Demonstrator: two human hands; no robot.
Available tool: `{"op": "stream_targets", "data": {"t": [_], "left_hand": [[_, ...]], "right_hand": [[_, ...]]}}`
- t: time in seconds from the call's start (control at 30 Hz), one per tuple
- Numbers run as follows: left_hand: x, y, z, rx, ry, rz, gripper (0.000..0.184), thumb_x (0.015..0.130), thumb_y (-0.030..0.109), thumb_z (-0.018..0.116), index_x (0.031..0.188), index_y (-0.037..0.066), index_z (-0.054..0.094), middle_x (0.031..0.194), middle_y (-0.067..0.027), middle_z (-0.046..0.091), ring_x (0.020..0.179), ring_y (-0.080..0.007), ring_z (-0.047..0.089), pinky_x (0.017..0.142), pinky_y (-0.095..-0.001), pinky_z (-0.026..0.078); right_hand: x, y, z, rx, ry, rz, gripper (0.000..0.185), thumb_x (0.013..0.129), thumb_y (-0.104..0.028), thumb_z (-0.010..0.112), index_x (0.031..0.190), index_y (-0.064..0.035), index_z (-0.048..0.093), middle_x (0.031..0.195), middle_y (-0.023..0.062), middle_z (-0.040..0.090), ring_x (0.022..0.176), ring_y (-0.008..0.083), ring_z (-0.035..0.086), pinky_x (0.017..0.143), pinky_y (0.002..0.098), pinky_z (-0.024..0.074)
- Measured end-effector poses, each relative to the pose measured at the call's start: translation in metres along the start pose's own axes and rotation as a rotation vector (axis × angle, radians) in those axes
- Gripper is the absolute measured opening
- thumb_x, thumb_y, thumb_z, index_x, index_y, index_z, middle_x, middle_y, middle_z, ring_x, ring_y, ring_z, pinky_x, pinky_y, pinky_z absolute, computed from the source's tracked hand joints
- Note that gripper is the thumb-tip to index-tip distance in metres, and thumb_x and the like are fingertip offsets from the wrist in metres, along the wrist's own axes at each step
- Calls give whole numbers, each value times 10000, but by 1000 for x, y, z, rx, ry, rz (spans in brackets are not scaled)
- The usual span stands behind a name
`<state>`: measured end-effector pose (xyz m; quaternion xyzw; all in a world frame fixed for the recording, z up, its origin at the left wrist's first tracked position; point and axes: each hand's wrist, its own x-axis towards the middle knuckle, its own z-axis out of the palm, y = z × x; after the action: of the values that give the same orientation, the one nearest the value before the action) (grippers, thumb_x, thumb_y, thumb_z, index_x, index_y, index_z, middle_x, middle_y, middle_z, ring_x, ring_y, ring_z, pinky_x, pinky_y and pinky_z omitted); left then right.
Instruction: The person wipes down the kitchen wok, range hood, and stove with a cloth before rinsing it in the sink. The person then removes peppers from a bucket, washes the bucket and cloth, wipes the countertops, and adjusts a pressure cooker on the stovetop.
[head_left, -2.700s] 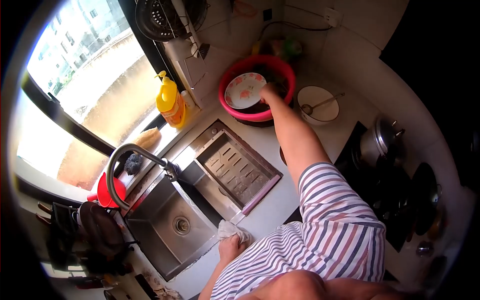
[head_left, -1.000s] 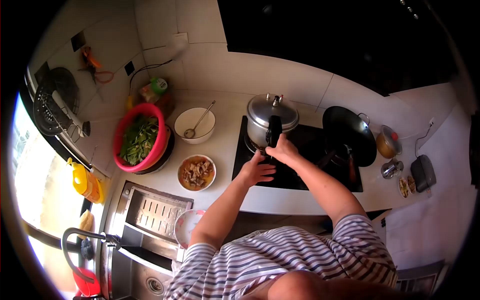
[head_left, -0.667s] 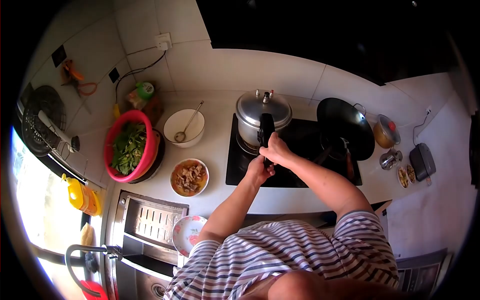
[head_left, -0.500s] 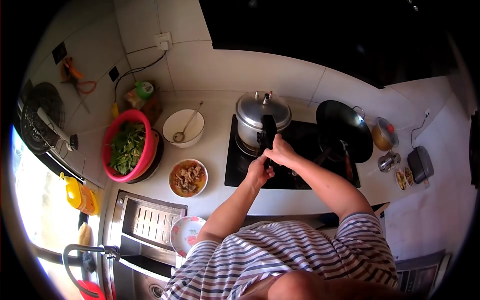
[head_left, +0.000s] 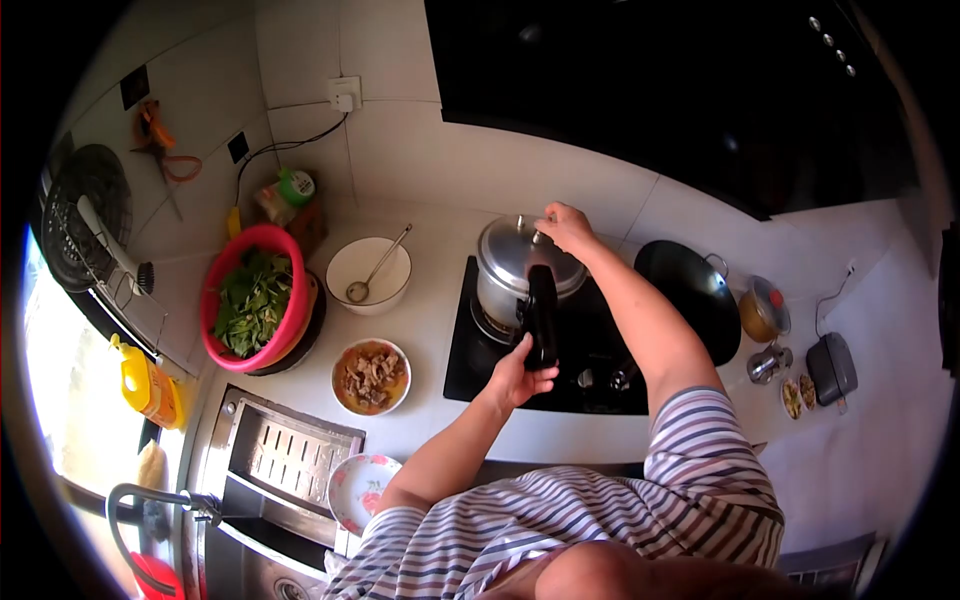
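Observation:
A silver pressure cooker with its lid on stands on the left side of the black stove. Its long black handle points toward me. My left hand grips the near end of that handle, thumb on its left side and fingers curled below. Over the far side of the lid, my right hand has its fingertips pinched beside the small metal valves on top. What lies between those fingertips is too small to make out.
A black wok sits on the right burner. Left of the stove are a bowl of meat, a white bowl with a ladle and a pink basin of greens. A flowered plate overlaps the sink edge.
My right hand has left the handle and moved up and away from me to the lid's top. My left hand stays at the handle's near end. The view has shifted slightly.

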<state>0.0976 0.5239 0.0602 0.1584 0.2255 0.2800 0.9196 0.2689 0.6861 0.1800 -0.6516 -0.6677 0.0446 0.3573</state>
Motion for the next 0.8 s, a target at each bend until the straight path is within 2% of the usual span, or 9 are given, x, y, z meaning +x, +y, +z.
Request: {"op": "stream_targets", "data": {"t": [0.03, 0.13, 0.23, 0.37, 0.6, 0.8], "left_hand": [[-1, 0, -1, 7, -13, 4, 481, 903, 477, 374, 1042, 38, 516, 830, -120, 609, 638, -228, 622, 527, -352, 521], [-2, -1, -2, -37, -35, 12, 491, 904, 465, 385, 1064, 19, 515, 841, -140, 610, 641, -230, 620, 563, -351, 532], [-3, -2, -3, -55, -78, 0, 496, 901, 466, 394, 1058, 11, 516, 861, -144, 610, 681, -225, 625, 583, -339, 534], [-2, -4, -3, -100, -106, 39, 459, 900, 429, 428, 1043, 2, 518, 844, -154, 608, 655, -219, 621, 577, -342, 540], [1, -5, -2, -68, -44, 80, 400, 899, 377, 463, 989, -9, 521, 798, -165, 606, 573, -203, 600, 557, -347, 545], [-1, -6, 3, -94, -22, 95, 328, 930, 341, 402, 961, 34, 514, 713, -117, 565, 506, -157, 515, 558, -342, 525]], "right_hand": [[8, -6, 1, 1, -1, -12, 276, 669, -276, 644, 793, -32, 611, 684, 140, 615, 701, 259, 617, 638, 369, 476], [22, -16, 1, -246, -257, 3, 210, 630, -217, 636, 755, -48, 638, 752, 136, 633, 746, 275, 609, 660, 375, 475], [27, -15, -1, -267, -314, 27, 187, 617, -193, 627, 719, -38, 639, 746, 144, 629, 739, 283, 609, 655, 371, 476], [24, -11, 1, -203, -158, -44, 178, 625, -183, 622, 705, -25, 633, 735, 153, 623, 723, 293, 606, 648, 373, 475], [26, -10, -3, -235, -201, -39, 183, 635, -175, 628, 751, -34, 625, 806, 141, 626, 790, 286, 600, 688, 370, 473], [28, -10, -5, -215, -233, -44, 181, 635, -182, 621, 753, -45, 627, 815, 140, 629, 800, 281, 603, 696, 366, 476]]}}
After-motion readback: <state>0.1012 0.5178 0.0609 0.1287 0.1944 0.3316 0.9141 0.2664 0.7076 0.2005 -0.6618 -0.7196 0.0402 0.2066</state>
